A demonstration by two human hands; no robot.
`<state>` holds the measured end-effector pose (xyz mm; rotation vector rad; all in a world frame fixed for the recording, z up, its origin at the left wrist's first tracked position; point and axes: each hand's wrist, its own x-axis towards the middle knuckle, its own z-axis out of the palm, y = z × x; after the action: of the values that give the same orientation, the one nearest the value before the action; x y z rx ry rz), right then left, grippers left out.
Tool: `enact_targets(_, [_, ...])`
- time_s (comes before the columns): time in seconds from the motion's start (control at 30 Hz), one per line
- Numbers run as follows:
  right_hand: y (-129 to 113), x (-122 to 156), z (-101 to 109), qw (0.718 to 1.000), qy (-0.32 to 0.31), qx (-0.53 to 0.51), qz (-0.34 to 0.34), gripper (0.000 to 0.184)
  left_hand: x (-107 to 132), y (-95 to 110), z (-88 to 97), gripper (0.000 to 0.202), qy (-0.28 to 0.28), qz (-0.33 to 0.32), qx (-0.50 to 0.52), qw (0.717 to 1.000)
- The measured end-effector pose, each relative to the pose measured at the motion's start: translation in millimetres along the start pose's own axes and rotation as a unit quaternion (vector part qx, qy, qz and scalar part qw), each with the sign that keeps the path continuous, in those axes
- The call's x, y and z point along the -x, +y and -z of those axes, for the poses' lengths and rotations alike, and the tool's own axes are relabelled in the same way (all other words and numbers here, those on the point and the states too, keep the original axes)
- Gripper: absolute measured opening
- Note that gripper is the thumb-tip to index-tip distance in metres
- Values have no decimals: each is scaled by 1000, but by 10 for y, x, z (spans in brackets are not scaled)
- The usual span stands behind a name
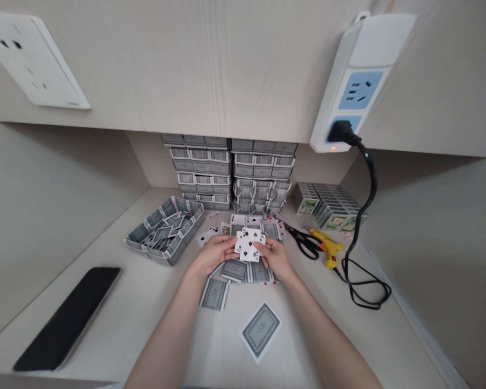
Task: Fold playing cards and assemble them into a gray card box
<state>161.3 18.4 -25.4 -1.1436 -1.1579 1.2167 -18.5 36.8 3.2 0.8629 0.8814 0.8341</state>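
Two face-up playing cards (249, 244) are held up between my hands, a five of spades upright over another card lying crosswise behind it. My left hand (217, 253) pinches the left side of the pair. On the right side, my right hand (276, 256) grips them with its thumb on the face. Below and behind them, a group of joined playing cards (260, 272) lies on the desk, partly hidden by my hands. A loose face-down card (214, 294) is near my left wrist, and another single card (261, 330) lies between my forearms.
A card-built basket (174, 254) with loose cards inside stands at left. Stacked card baskets (202, 166) fill the back. Card packs (335, 208), scissors (306, 243) and a yellow glue gun (328, 247) with a black cord are at right. A black phone-like object (71, 316) lies front left.
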Motion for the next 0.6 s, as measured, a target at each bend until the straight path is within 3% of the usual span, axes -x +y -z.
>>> enact_targets(0.33, [36,-3,-9,1000,3,3,15,31,-7,-64,-28,22,-41,3,2,999])
enact_targets(0.6, [79,7,-25,999,18,36,29,32,-63,-131,-75,29,6,-12,-20,1000])
